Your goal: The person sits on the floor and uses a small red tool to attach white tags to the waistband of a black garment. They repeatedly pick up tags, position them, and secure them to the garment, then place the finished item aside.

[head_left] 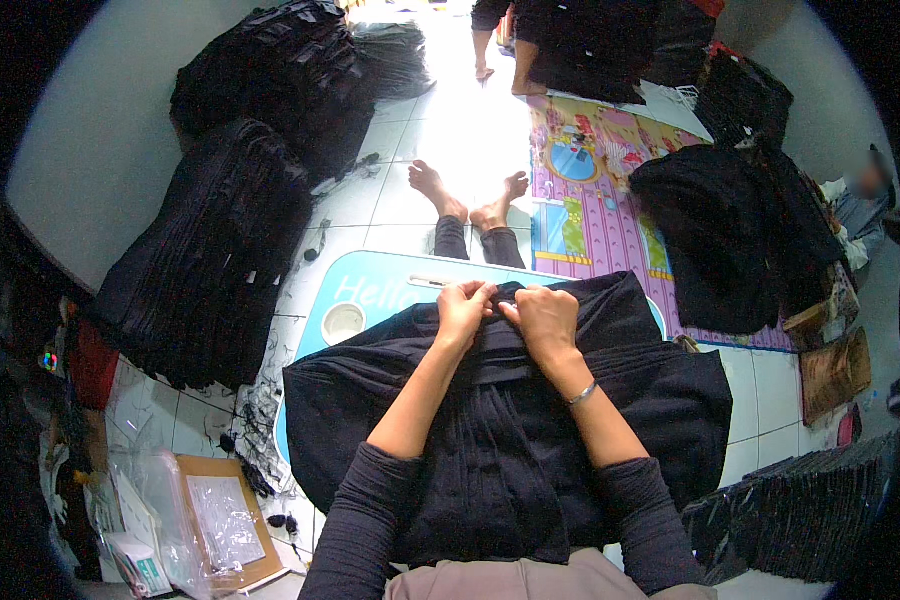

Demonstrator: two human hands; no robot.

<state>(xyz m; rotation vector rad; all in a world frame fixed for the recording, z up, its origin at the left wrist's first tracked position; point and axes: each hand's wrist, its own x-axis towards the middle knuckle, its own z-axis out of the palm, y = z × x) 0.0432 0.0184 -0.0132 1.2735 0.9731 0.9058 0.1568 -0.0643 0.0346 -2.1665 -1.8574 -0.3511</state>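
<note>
A black garment [470, 440] with gathered folds lies spread over a light blue lap table [320, 345] and over my lap. At the table's far side, my left hand [462, 312] pinches the garment's upper edge between thumb and fingers. Close beside it on the right, my right hand [547, 322] is curled into a fist, thumb toward the left fingertips. A tiny pale glint shows by that thumb; what the right hand holds there is too small to make out. The cloth between both hands is partly hidden by the fingers.
Large piles of black garments [215, 240] stand at the left, with another dark pile [715, 235] on the colourful mat [600, 200]. Packed black stacks [795, 510] sit lower right. Plastic-wrapped cardboard [255, 515] lies lower left. Another person's legs [525, 65] are at the far end; someone sits far right.
</note>
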